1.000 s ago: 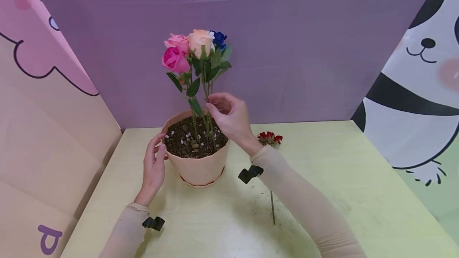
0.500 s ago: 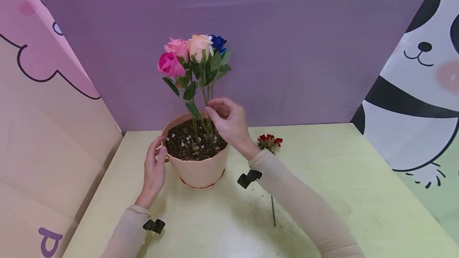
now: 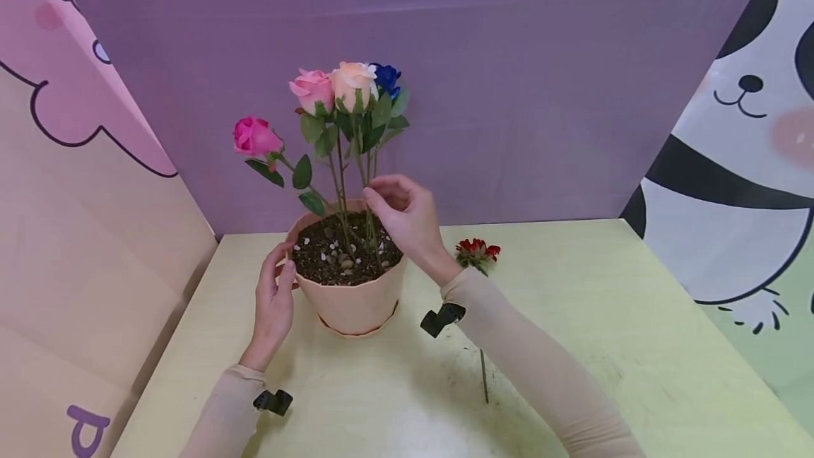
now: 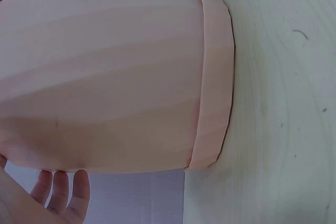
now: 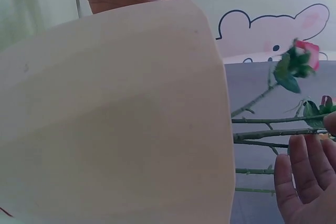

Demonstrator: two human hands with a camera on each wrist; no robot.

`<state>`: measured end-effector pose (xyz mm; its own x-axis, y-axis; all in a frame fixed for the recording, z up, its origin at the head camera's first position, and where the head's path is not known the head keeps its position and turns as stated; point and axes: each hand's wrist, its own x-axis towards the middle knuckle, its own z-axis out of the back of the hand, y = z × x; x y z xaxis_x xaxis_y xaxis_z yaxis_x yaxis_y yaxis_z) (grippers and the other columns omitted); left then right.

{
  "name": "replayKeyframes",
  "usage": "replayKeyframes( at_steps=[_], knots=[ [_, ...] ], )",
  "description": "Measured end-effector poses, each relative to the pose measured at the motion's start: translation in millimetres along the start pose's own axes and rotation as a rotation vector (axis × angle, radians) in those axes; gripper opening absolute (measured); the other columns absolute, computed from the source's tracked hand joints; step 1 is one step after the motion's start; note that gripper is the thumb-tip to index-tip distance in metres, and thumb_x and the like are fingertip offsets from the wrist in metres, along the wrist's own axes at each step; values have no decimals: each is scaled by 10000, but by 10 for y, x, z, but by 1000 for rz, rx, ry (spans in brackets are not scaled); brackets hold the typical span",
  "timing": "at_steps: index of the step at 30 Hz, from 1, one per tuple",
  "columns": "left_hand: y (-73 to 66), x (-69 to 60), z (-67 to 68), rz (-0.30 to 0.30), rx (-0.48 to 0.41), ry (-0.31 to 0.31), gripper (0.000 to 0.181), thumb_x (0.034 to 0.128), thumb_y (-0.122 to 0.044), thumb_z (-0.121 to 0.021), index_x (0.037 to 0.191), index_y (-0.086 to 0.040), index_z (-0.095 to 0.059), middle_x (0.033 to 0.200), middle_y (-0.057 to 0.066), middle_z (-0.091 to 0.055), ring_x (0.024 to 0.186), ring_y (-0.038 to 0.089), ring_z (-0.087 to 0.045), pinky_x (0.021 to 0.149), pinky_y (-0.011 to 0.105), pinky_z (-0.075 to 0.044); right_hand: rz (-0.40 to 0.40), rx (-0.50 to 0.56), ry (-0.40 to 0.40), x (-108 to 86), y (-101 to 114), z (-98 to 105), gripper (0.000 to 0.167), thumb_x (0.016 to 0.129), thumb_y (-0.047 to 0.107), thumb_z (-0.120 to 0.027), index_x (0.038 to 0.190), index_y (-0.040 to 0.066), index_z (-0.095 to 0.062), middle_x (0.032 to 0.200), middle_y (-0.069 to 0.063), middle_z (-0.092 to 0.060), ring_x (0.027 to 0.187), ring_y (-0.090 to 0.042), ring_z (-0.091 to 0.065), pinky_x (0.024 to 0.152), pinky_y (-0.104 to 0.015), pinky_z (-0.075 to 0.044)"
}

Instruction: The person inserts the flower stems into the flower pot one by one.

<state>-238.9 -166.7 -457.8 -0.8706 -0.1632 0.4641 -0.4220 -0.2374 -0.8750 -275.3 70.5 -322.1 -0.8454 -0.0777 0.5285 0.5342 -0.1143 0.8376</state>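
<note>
A peach-coloured flowerpot [image 3: 352, 306] filled with dark soil and pebbles holds several artificial roses. Among them are a pink rose [image 3: 313, 89], a peach rose [image 3: 355, 83] and a blue rose [image 3: 386, 79]. A magenta rose [image 3: 256, 136] leans far out to the left. My left hand [image 3: 273, 309] rests its fingertips against the pot's left side; in the left wrist view the fingers [image 4: 60, 190] look fairly straight. Above the soil, my right hand [image 3: 410, 225] pinches a rose stem [image 5: 278, 134] between thumb and fingers. Which bloom tops that stem is unclear.
A red flower [image 3: 478, 253] lies on the pale table [image 3: 572, 288] to the right, its stem partly under my right forearm. Behind stands a purple backdrop [image 3: 540, 90], with cartoon-printed panels at both sides. Dark crumbs lie near the flower's stem.
The magenta rose has tipped away to the left and down, apart from the other blooms. Both hands have kept nearly the same place at the pot and stems.
</note>
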Motion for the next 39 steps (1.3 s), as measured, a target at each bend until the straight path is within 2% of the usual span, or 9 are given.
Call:
replayKeyframes(
  at_steps=[4,9,14,18,23,30,32,34,39],
  knots=[
    [-7,-10,-6,-4,2,-6,428,1159,-169,-400,1555,-19,-457,1589,188,-449,1190,17,-504,885,130,-491,5,-19,11,1,11,4,208,991,128,-753,1177,37,-745,1089,-155,-793,935,-283,-747,798,-218,-568],
    [-28,-8,-21,-2,-10,-20,416,1152,-149,-413,1539,-7,-470,1535,220,-483,1100,-21,-543,862,157,-511,43,-11,13,1,46,-11,195,985,80,-748,1166,7,-748,1085,-180,-791,930,-338,-754,772,-199,-563],
    [-39,6,-2,28,13,-6,403,1157,-185,-414,1531,-54,-487,1515,213,-476,1103,-17,-549,861,132,-514,135,17,-36,7,110,-87,138,973,24,-744,1100,-28,-754,1009,-205,-790,845,-351,-757,715,-206,-574],
    [-35,21,17,21,5,-4,407,1159,-194,-408,1531,-53,-497,1560,184,-477,1183,8,-527,883,122,-503,207,-38,-50,61,133,-199,112,985,37,-730,1071,-30,-757,975,-192,-793,800,-320,-768,691,-230,-590],
    [-33,7,12,34,-10,5,429,1158,-202,-406,1554,-56,-477,1590,169,-446,1202,1,-518,895,123,-498,176,-162,-15,89,85,-288,82,1002,58,-707,1048,18,-762,996,-145,-795,859,-258,-794,715,-238,-606],
    [-34,10,24,43,-9,27,433,1161,-208,-396,1570,-81,-463,1577,158,-426,1168,-18,-529,892,140,-502,179,-150,4,60,86,-296,86,1007,40,-696,1063,-2,-748,1020,-153,-793,895,-293,-798,734,-371,-644],
    [-33,15,19,35,-10,25,429,1160,-202,-402,1565,-79,-471,1564,163,-433,1148,-23,-535,886,138,-500,185,-141,0,56,77,-278,91,1007,39,-702,1074,-5,-745,1023,-156,-794,897,-291,-798,740,-361,-645],
    [-28,23,14,27,-23,21,423,1157,-191,-411,1553,-63,-484,1513,189,-453,1039,-18,-554,831,139,-491,186,-132,-11,59,70,-263,96,1005,38,-707,1084,-5,-742,1018,-155,-794,887,-287,-795,733,-318,-635],
    [-38,10,7,46,-37,22,431,1154,-195,-416,1561,-66,-473,1516,190,-437,985,-14,-545,788,128,-486,187,-117,-32,79,58,-248,138,998,40,-718,1121,-16,-739,1040,-160,-792,892,-315,-788,738,-249,-613]
  ],
)
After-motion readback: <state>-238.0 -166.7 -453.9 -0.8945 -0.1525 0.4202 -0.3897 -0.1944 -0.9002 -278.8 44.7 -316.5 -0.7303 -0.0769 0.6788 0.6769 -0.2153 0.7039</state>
